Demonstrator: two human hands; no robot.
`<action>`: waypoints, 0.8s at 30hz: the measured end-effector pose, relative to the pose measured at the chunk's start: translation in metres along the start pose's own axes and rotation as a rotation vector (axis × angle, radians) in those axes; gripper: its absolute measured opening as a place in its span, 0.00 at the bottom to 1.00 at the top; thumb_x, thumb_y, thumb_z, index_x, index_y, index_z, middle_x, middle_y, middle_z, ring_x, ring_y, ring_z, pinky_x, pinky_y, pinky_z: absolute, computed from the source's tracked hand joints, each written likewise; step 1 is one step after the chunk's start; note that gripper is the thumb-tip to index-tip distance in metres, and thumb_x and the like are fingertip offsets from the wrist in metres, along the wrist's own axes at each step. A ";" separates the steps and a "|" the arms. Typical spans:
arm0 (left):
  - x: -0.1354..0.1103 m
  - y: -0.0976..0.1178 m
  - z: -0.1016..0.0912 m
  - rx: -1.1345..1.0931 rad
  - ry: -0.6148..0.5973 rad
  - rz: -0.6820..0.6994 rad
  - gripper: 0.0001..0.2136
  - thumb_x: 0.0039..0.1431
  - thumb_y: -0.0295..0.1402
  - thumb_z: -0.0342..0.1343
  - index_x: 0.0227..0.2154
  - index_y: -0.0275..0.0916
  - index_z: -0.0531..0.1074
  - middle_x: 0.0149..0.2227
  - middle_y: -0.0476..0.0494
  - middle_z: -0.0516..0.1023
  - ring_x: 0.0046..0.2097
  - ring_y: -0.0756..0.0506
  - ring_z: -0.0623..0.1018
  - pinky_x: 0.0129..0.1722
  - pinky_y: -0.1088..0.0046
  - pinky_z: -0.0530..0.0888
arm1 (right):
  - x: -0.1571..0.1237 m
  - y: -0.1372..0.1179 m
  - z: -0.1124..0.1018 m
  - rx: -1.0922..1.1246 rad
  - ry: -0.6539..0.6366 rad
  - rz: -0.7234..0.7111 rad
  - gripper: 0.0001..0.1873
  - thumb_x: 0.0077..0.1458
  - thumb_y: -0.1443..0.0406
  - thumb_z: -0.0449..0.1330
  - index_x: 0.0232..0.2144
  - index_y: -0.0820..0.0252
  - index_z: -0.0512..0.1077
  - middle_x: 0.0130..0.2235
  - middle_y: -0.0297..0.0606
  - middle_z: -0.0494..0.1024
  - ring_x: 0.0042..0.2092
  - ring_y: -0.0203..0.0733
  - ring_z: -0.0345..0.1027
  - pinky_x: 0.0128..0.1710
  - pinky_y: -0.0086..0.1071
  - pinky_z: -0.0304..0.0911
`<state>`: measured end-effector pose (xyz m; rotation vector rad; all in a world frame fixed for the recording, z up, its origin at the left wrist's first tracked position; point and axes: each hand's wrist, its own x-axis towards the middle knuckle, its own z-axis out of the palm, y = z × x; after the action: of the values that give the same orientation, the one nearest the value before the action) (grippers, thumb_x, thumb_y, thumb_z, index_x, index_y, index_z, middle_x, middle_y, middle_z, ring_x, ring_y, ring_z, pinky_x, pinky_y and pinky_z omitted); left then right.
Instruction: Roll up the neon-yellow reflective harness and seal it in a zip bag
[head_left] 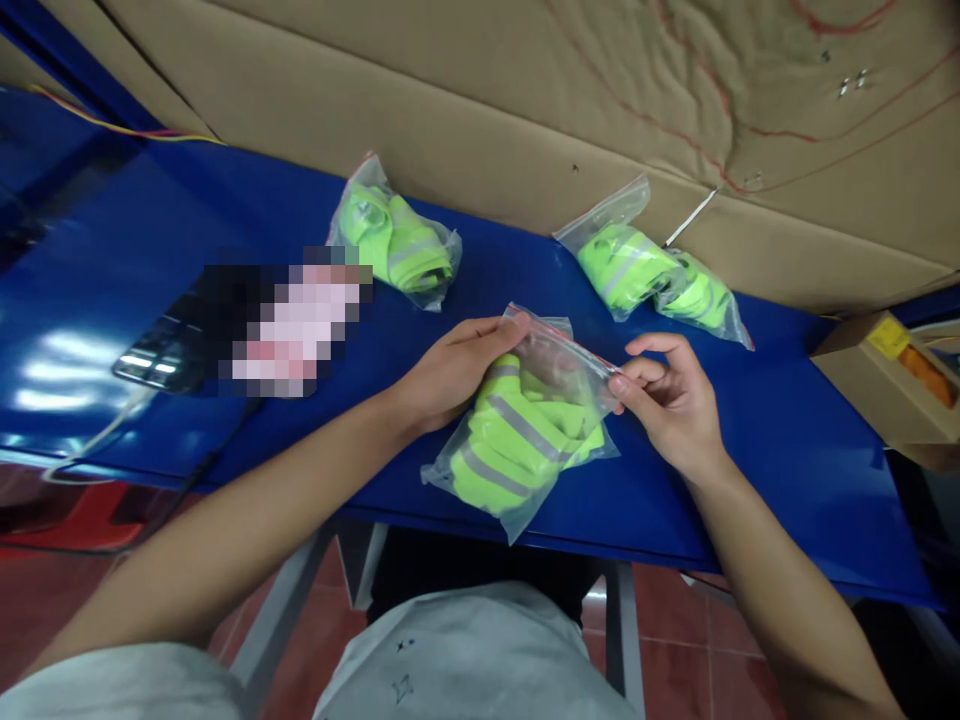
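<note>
A clear zip bag [551,360] with a red line along its zip top lies tilted near the table's front edge. Inside it is folded neon yellow-green fabric with grey reflective stripes [517,430]. My left hand [457,370] grips the bag's upper left corner, thumb on top at the zip. My right hand [671,400] pinches the right end of the zip strip between thumb and forefinger, its other fingers curled. The left hand's fingers are partly hidden behind the bag.
Similar filled bags lie at the back left [401,240] and back right [622,260]. A phone [161,350] and a pixelated patch are on the left of the blue table [780,450]. A cardboard box [862,370] stands at right, before a brown padded panel [450,120].
</note>
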<state>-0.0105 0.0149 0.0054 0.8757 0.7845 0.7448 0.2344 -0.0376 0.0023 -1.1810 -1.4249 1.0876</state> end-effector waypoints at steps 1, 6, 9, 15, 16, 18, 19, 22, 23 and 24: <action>-0.001 0.000 0.002 0.000 0.010 0.010 0.19 0.61 0.51 0.67 0.39 0.39 0.84 0.35 0.42 0.87 0.35 0.44 0.85 0.37 0.72 0.82 | -0.001 0.001 -0.001 -0.022 -0.007 -0.030 0.20 0.60 0.57 0.72 0.44 0.52 0.65 0.27 0.26 0.77 0.25 0.34 0.72 0.26 0.28 0.69; -0.005 0.001 0.006 0.133 0.032 0.160 0.18 0.63 0.51 0.65 0.35 0.40 0.84 0.35 0.44 0.86 0.38 0.44 0.84 0.39 0.71 0.82 | -0.004 0.003 -0.010 -0.066 -0.078 -0.164 0.18 0.62 0.66 0.70 0.43 0.50 0.63 0.30 0.26 0.76 0.30 0.33 0.72 0.31 0.28 0.68; -0.005 0.003 0.002 0.263 -0.012 0.195 0.20 0.65 0.52 0.61 0.35 0.39 0.84 0.36 0.43 0.86 0.42 0.43 0.85 0.42 0.71 0.82 | -0.004 -0.001 -0.012 -0.108 -0.178 -0.056 0.15 0.64 0.63 0.68 0.49 0.52 0.69 0.29 0.28 0.75 0.28 0.32 0.68 0.28 0.28 0.64; -0.005 -0.002 0.000 0.484 -0.063 0.354 0.18 0.69 0.49 0.59 0.37 0.40 0.84 0.38 0.46 0.86 0.41 0.48 0.83 0.43 0.76 0.77 | -0.008 -0.006 0.002 -0.179 -0.227 -0.034 0.12 0.66 0.58 0.66 0.32 0.58 0.74 0.27 0.31 0.73 0.26 0.30 0.63 0.25 0.27 0.56; -0.005 -0.003 0.001 0.517 -0.053 0.384 0.17 0.69 0.48 0.59 0.37 0.39 0.84 0.37 0.46 0.86 0.39 0.48 0.82 0.41 0.76 0.76 | -0.009 -0.005 0.004 -0.182 -0.208 -0.037 0.12 0.66 0.59 0.67 0.32 0.58 0.74 0.26 0.30 0.73 0.26 0.30 0.62 0.25 0.27 0.55; -0.005 -0.005 0.002 0.559 -0.027 0.425 0.18 0.70 0.48 0.58 0.35 0.38 0.83 0.34 0.46 0.84 0.36 0.48 0.81 0.39 0.75 0.76 | -0.010 -0.005 0.006 -0.197 -0.173 -0.039 0.12 0.65 0.59 0.67 0.32 0.57 0.73 0.25 0.30 0.71 0.25 0.30 0.60 0.24 0.27 0.53; -0.004 -0.006 0.003 0.568 -0.024 0.432 0.19 0.70 0.48 0.58 0.33 0.38 0.82 0.33 0.46 0.84 0.36 0.48 0.80 0.39 0.75 0.76 | -0.010 -0.005 0.006 -0.202 -0.169 -0.033 0.12 0.65 0.59 0.67 0.31 0.57 0.73 0.25 0.30 0.70 0.25 0.30 0.59 0.23 0.27 0.52; -0.004 -0.005 0.004 0.568 -0.036 0.431 0.19 0.70 0.47 0.58 0.32 0.38 0.81 0.32 0.46 0.83 0.36 0.48 0.81 0.39 0.75 0.75 | -0.008 -0.007 0.004 -0.164 -0.218 0.033 0.15 0.65 0.56 0.66 0.31 0.58 0.73 0.25 0.30 0.69 0.24 0.30 0.56 0.22 0.27 0.50; -0.004 -0.005 0.004 0.566 -0.036 0.418 0.18 0.69 0.47 0.58 0.33 0.37 0.81 0.32 0.46 0.83 0.35 0.48 0.80 0.38 0.75 0.75 | -0.008 -0.008 0.003 -0.146 -0.236 0.056 0.16 0.66 0.55 0.66 0.31 0.58 0.72 0.25 0.30 0.69 0.24 0.30 0.56 0.22 0.27 0.50; -0.004 -0.005 0.004 0.565 -0.032 0.401 0.17 0.69 0.47 0.59 0.34 0.37 0.82 0.32 0.46 0.84 0.34 0.49 0.80 0.36 0.75 0.74 | -0.008 -0.009 0.003 -0.135 -0.247 0.070 0.16 0.66 0.55 0.66 0.31 0.58 0.72 0.25 0.30 0.69 0.25 0.30 0.57 0.22 0.27 0.51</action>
<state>-0.0080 0.0078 0.0038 1.5826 0.8139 0.8699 0.2311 -0.0468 0.0099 -1.2317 -1.6791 1.2354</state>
